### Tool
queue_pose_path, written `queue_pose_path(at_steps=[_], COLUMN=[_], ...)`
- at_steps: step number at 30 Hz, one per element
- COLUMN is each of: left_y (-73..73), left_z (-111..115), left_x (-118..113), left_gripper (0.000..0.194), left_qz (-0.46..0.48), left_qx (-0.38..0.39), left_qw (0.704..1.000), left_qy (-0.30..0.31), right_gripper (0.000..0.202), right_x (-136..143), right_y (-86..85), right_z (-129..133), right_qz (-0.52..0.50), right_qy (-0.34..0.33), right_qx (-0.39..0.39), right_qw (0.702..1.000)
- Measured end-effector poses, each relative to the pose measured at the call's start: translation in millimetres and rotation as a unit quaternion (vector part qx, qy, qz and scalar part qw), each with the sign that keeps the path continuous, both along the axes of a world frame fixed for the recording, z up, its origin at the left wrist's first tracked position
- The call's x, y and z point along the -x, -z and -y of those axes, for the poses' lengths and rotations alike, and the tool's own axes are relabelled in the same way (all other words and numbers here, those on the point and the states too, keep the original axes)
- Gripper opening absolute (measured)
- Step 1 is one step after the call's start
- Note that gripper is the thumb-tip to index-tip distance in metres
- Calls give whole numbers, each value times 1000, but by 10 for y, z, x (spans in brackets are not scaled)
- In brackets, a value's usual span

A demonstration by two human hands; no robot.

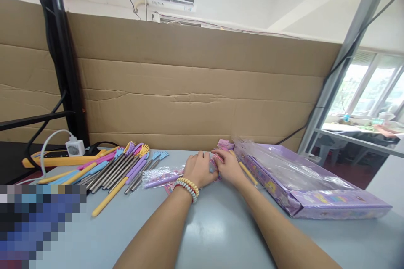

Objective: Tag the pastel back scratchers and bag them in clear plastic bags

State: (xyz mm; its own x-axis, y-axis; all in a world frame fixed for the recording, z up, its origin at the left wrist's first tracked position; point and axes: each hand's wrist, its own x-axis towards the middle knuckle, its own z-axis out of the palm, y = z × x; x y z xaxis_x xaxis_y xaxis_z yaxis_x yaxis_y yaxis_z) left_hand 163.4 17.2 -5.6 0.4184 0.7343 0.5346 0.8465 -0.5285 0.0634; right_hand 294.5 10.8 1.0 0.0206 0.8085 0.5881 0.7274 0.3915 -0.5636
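At 6 o'clock, nearest me: my two bare forearms run up over the pale blue-grey bench (221, 235) toward the middle of the view.
Wrist: a stack of coloured bead bracelets (188, 187) sits on the left wrist, at about 11 o'clock from where the forearms enter.
Left hand: my left hand (199, 170) lies palm-down on the bench with its fingers (196, 157) curled over a small pink packet (216, 162); I read them as closed on it, touching its left end.
Right hand: my right hand (229, 167) meets the left at 12 o'clock, its fingers (218, 154) bent onto the same packet from the right side, grasping it. How much of the packet each hand covers I cannot tell.
At 9 o'clock of the hands: a clear sleeve with a purple stick (159, 178) lies flat, just beside the left hand.
Further toward 9 o'clock: a fanned row of metal rods with coloured hand-shaped tips (123, 168), then a yellow power strip (59, 159) with a white charger (75, 147) plugged in.
At 3 o'clock: a flat purple box in clear film (303, 185), near the right hand.
At 12 o'clock, farthest: a cardboard wall (189, 92) behind the bench.
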Motion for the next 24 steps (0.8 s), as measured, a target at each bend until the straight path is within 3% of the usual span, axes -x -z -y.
queue_pose_path(at_steps=[7,19,24], left_y=[-31,-46,-45], left_z=[22,36,31], left_x=[12,8,16], left_gripper=[44,44,40], left_qz=[-3,-27,-22], left_qx=[29,62,51], left_qw=[999,998,998], left_qy=[-19,-14,-22], right_gripper=[22,24,19], right_x=[-59,-115,-129], right_y=[-20,56,72], right_z=[-17,-113,-122], right_qz=[-69,-189,-166], right_qy=[67,-2,-1], right_qx=[20,31,46], right_qw=[995,981,985])
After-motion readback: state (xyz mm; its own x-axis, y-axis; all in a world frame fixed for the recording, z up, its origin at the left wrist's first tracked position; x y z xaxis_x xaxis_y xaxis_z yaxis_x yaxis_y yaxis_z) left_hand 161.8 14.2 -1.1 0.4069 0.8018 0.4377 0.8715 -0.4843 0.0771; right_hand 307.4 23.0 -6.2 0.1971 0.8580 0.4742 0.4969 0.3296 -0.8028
